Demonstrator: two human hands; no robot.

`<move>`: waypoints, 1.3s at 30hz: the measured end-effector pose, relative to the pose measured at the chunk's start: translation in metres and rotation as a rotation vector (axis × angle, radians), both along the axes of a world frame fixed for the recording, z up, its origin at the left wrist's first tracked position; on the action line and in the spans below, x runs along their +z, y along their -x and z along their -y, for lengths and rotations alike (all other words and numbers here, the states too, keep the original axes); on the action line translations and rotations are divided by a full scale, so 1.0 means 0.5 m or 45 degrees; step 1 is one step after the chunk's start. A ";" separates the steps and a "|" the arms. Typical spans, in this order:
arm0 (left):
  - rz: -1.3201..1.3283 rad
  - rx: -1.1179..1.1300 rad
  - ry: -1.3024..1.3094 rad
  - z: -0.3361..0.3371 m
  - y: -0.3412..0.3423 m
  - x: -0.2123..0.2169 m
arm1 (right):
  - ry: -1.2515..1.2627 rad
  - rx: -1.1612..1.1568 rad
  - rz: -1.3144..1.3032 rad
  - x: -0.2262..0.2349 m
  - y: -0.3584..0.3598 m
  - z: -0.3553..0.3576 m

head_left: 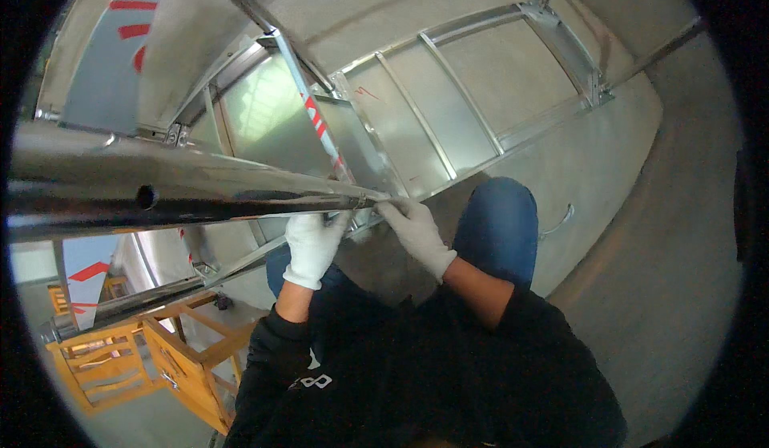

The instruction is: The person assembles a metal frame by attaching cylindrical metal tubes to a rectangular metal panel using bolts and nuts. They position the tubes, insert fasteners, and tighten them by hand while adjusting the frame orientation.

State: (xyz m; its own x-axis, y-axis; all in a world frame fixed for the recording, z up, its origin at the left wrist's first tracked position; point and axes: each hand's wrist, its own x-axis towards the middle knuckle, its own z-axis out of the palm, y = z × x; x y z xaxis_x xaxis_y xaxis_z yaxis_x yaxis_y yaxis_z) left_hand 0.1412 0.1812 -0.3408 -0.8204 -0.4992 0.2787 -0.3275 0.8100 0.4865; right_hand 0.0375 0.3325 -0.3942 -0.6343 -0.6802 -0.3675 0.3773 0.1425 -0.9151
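Note:
A shiny metal tube [200, 183] comes in from the left edge and narrows toward my hands, with a round hole in its side. My white-gloved left hand [315, 248] holds it from below close to its far end, with some fingertips hidden behind it. At that end my right hand [418, 236], also in a white glove, has its fingers closed on the tube's tip. What lies between the right fingertips is too small to make out. A silver frame of metal bars and sheet panels [416, 119] lies beyond both hands.
An upright post [308, 103] with red and white markings rises just beyond my hands. Thinner poles [665, 55] stand out from the frame's corners. Wooden chairs [184, 360] are at the lower left. Grey floor [641, 288] stretches along the right.

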 end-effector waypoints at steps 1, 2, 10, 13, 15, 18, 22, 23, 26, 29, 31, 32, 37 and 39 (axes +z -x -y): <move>-0.001 0.032 -0.023 -0.003 0.000 -0.001 | -0.018 -0.011 -0.028 -0.022 0.000 0.004; -0.002 0.067 -0.045 -0.006 -0.002 -0.001 | 0.005 -0.020 0.012 -0.030 0.000 0.005; 0.224 0.223 -0.143 -0.018 -0.013 0.011 | 0.264 0.065 0.144 -0.016 -0.009 -0.002; 0.237 0.206 -0.119 -0.021 -0.005 0.011 | 0.209 0.112 -0.157 -0.034 0.001 -0.009; 0.236 0.212 -0.124 -0.016 -0.012 0.005 | 0.112 0.121 -0.541 -0.022 0.008 -0.008; 0.232 0.192 -0.074 -0.012 -0.016 0.000 | 0.074 0.155 -0.349 0.003 0.014 -0.011; 0.223 0.173 0.009 -0.018 -0.013 0.001 | 0.064 0.165 -0.054 -0.008 0.013 -0.004; 0.219 0.188 -0.023 -0.022 -0.011 0.006 | 0.097 0.128 -0.066 -0.009 0.012 -0.002; 0.180 0.195 -0.162 -0.020 -0.012 -0.001 | 0.218 0.016 -0.188 -0.022 0.008 0.003; 0.171 0.167 -0.030 -0.027 -0.009 0.005 | 0.303 0.001 -0.167 -0.037 0.007 0.005; 0.163 0.179 0.042 -0.029 -0.012 0.004 | 0.241 0.123 0.259 -0.014 0.011 -0.001; 0.148 0.194 0.019 -0.028 -0.013 -0.001 | 0.255 0.146 0.290 -0.008 0.011 -0.001; 0.198 0.251 -0.036 -0.030 -0.014 0.001 | 0.262 0.184 0.309 0.009 0.007 0.000; 0.212 0.225 0.018 -0.029 -0.017 -0.001 | 0.261 0.209 0.321 0.001 0.007 0.005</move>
